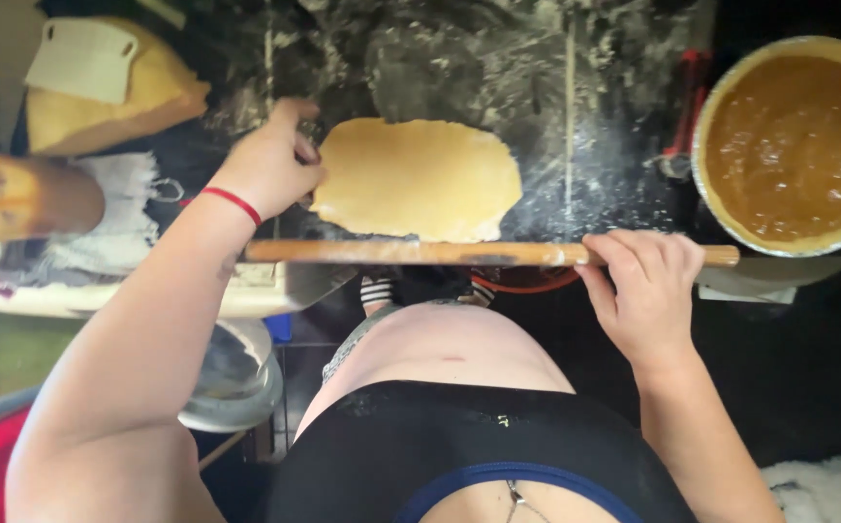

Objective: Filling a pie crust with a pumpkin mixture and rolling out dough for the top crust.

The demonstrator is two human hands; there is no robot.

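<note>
A flat, rolled-out sheet of yellow dough lies on a dark, floured counter. My left hand, with a red band at the wrist, rests on the dough's left edge, fingers touching it. A long wooden rolling pin lies across the counter's near edge, just in front of the dough. My right hand is closed around the pin near its right end.
A round metal pan of brown filling sits at the right. A block of dough with a white scraper on it lies at the upper left. A white cloth and a metal bowl are at the left.
</note>
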